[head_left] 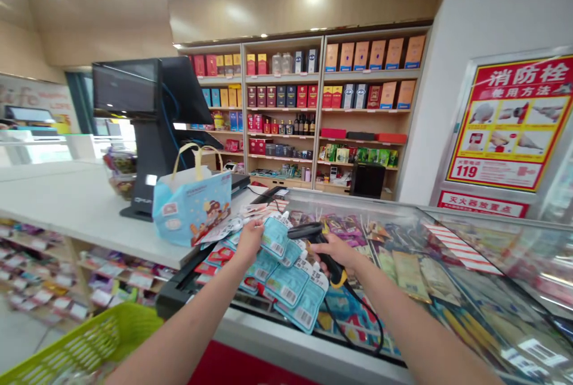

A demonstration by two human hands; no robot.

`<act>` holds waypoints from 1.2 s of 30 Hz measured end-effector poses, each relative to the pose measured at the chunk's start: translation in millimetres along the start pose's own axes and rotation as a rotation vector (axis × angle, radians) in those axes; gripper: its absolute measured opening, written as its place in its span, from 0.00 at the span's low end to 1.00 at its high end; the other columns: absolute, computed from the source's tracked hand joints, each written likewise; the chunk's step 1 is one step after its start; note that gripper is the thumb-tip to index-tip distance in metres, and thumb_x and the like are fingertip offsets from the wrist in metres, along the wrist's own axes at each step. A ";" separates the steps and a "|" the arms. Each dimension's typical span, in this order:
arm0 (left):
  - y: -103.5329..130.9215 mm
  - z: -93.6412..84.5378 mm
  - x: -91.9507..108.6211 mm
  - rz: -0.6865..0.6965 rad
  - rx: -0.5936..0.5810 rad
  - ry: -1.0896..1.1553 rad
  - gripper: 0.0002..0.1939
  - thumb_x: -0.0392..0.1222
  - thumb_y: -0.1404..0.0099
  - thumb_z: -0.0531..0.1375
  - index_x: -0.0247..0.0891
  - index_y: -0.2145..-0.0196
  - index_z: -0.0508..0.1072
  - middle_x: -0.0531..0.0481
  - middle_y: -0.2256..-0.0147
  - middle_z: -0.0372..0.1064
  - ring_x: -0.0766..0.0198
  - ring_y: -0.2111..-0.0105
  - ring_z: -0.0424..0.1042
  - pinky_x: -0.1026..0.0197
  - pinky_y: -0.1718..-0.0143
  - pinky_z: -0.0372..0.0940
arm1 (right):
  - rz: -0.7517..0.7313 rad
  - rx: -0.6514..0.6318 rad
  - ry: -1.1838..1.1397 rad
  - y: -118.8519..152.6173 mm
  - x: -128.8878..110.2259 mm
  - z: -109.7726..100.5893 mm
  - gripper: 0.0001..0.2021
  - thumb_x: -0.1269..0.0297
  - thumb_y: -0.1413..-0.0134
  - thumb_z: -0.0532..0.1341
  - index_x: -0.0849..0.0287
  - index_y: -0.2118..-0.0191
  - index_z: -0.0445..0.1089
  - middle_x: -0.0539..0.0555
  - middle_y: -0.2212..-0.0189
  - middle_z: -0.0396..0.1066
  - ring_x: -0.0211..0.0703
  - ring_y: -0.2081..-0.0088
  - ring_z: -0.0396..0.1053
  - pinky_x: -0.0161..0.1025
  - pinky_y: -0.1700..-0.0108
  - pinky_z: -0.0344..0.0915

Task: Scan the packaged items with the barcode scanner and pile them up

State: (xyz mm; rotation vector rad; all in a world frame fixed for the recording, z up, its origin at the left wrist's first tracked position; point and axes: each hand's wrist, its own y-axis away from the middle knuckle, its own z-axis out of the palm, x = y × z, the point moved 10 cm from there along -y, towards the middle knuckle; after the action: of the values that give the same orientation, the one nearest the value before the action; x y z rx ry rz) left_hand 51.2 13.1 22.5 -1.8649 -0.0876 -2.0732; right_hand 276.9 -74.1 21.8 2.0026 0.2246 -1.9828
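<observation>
the left hand (pixel 250 240) pinches the edge of a blue pouch (pixel 274 237), which sits just right of it and left of the right hand (pixel 339 252). that one is closed around a black scanner (pixel 308 231), its head beside the pouch. more blue pouches (pixel 289 286) lie heaped on the glass-topped desk (pixel 265 331) between the forearms.

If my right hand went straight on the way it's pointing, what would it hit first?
Probably the light-blue pouch in your left hand; the scanner in your right hand would likely touch it first, though depth is unclear.
</observation>
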 end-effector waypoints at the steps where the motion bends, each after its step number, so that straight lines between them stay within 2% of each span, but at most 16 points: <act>1: -0.1 -9.6 2.4 0.037 -0.004 -0.064 0.03 0.35 0.53 0.60 0.39 0.76 0.70 0.58 0.87 0.57 0.68 0.87 0.57 0.67 0.83 0.54 | 0.010 -0.011 0.020 -4.1 1.4 6.8 0.17 0.57 0.60 0.66 0.58 0.66 0.59 0.43 0.84 0.64 0.31 0.85 0.60 0.28 0.83 0.58; 4: 8.2 -25.8 18.3 0.192 -0.028 -0.279 0.10 0.31 0.54 0.58 0.41 0.73 0.72 0.53 0.82 0.66 0.61 0.80 0.66 0.61 0.73 0.64 | 0.042 -0.047 0.096 -11.7 6.4 23.1 0.17 0.59 0.60 0.67 0.58 0.67 0.60 0.43 0.84 0.65 0.31 0.86 0.61 0.28 0.83 0.58; 6: 26.0 -23.5 37.7 0.375 -0.057 -0.435 0.12 0.30 0.53 0.56 0.41 0.70 0.73 0.46 0.70 0.74 0.55 0.66 0.72 0.54 0.58 0.66 | 0.052 -0.079 0.136 -12.9 8.7 30.4 0.17 0.59 0.61 0.67 0.58 0.68 0.60 0.43 0.84 0.65 0.30 0.86 0.60 0.28 0.83 0.58; 7: 39.1 -16.7 46.3 0.469 -0.092 -0.526 0.13 0.30 0.51 0.56 0.42 0.69 0.73 0.43 0.62 0.75 0.52 0.57 0.72 0.51 0.51 0.63 | 0.053 -0.086 0.146 -12.6 9.2 31.7 0.16 0.59 0.61 0.68 0.59 0.69 0.61 0.44 0.84 0.66 0.30 0.86 0.59 0.28 0.83 0.58; 9: 71.3 4.6 56.3 0.623 -0.196 -0.715 0.13 0.31 0.47 0.54 0.42 0.66 0.74 0.40 0.50 0.70 0.50 0.44 0.62 0.47 0.41 0.52 | 0.051 -0.062 0.150 -11.3 9.2 26.7 0.16 0.59 0.61 0.67 0.59 0.70 0.62 0.44 0.84 0.65 0.29 0.86 0.59 0.27 0.83 0.57; 11: 104.6 29.6 52.5 0.670 -0.334 -0.871 0.14 0.35 0.42 0.53 0.42 0.61 0.74 0.41 0.46 0.66 0.50 0.39 0.55 0.43 0.37 0.43 | 0.043 -0.003 0.129 -9.2 7.6 12.9 0.15 0.58 0.60 0.67 0.59 0.71 0.61 0.44 0.85 0.64 0.30 0.86 0.59 0.27 0.84 0.56; 13: 142.5 61.5 37.3 0.684 -0.586 -0.976 0.18 0.41 0.41 0.55 0.44 0.53 0.72 0.42 0.44 0.65 0.49 0.37 0.51 0.40 0.36 0.38 | 0.026 0.074 0.102 -6.5 4.5 -7.2 0.15 0.57 0.60 0.66 0.58 0.72 0.61 0.44 0.85 0.63 0.30 0.86 0.59 0.28 0.84 0.56; 15: 180.4 89.8 21.6 0.737 -0.824 -1.023 0.27 0.47 0.43 0.58 0.47 0.45 0.67 0.42 0.39 0.57 0.45 0.35 0.45 0.35 0.37 0.32 | -0.003 0.165 0.090 -2.8 -0.2 -31.7 0.14 0.57 0.59 0.65 0.58 0.74 0.60 0.44 0.85 0.63 0.31 0.86 0.58 0.29 0.85 0.57; 16: 194.3 100.6 14.3 0.761 -0.908 -1.035 0.30 0.49 0.44 0.58 0.47 0.43 0.64 0.41 0.37 0.53 0.43 0.35 0.43 0.32 0.38 0.31 | -0.020 0.213 0.091 -0.4 -2.7 -44.8 0.14 0.57 0.58 0.65 0.58 0.75 0.59 0.44 0.86 0.62 0.31 0.86 0.58 0.30 0.85 0.57; 18: 206.4 116.7 1.4 0.782 -0.985 -1.064 0.30 0.49 0.42 0.56 0.49 0.41 0.63 0.41 0.35 0.49 0.40 0.34 0.40 0.28 0.41 0.29 | -0.039 0.301 0.093 5.2 -5.4 -70.3 0.14 0.57 0.58 0.65 0.57 0.75 0.59 0.43 0.87 0.61 0.31 0.87 0.57 0.30 0.85 0.57; 20: 197.4 126.8 -9.6 0.754 -0.954 -1.126 0.28 0.46 0.40 0.53 0.48 0.41 0.64 0.40 0.36 0.49 0.39 0.34 0.40 0.27 0.42 0.27 | -0.056 0.368 0.094 11.3 -5.6 -93.5 0.14 0.57 0.58 0.65 0.57 0.75 0.58 0.44 0.86 0.61 0.31 0.87 0.57 0.31 0.85 0.58; 22: 176.1 132.0 -17.6 0.695 -0.860 -1.205 0.28 0.44 0.40 0.51 0.45 0.41 0.65 0.38 0.36 0.51 0.38 0.35 0.40 0.26 0.42 0.26 | -0.070 0.418 0.105 17.1 -2.4 -114.4 0.14 0.58 0.57 0.65 0.57 0.76 0.58 0.44 0.87 0.61 0.32 0.87 0.57 0.31 0.85 0.58; 25: 144.6 134.7 -24.6 0.605 -0.724 -1.300 0.28 0.42 0.40 0.51 0.41 0.41 0.65 0.35 0.37 0.52 0.37 0.35 0.42 0.25 0.43 0.25 | -0.084 0.488 0.097 24.8 9.9 -144.2 0.14 0.57 0.55 0.63 0.57 0.76 0.58 0.44 0.88 0.60 0.33 0.87 0.57 0.32 0.84 0.58; 28: 123.4 134.0 -24.2 0.553 -0.620 -1.349 0.27 0.40 0.39 0.50 0.39 0.42 0.66 0.33 0.38 0.53 0.37 0.36 0.44 0.26 0.43 0.27 | -0.120 0.548 0.061 30.7 22.3 -170.4 0.15 0.56 0.55 0.64 0.57 0.76 0.58 0.44 0.88 0.60 0.34 0.87 0.57 0.33 0.84 0.58; 32: 101.5 131.2 -18.1 0.512 -0.539 -1.392 0.24 0.38 0.42 0.55 0.39 0.47 0.71 0.30 0.40 0.57 0.33 0.38 0.49 0.24 0.44 0.31 | -0.155 0.613 0.130 37.6 23.2 -194.7 0.16 0.55 0.58 0.65 0.56 0.77 0.57 0.44 0.90 0.59 0.34 0.88 0.57 0.34 0.84 0.59; 36: 89.9 131.9 -16.6 0.525 -0.506 -1.457 0.25 0.40 0.45 0.60 0.41 0.47 0.71 0.33 0.39 0.55 0.31 0.37 0.47 0.23 0.44 0.32 | -0.210 0.720 0.183 46.8 9.9 -207.1 0.16 0.56 0.61 0.66 0.56 0.74 0.58 0.44 0.88 0.61 0.35 0.87 0.59 0.35 0.84 0.61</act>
State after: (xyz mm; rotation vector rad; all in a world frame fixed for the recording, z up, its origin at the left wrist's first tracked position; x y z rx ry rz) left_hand 204.7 -31.3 7.0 -2.8423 0.5388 -0.1161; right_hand 488.2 -51.1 15.3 2.6934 -0.3014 -2.2156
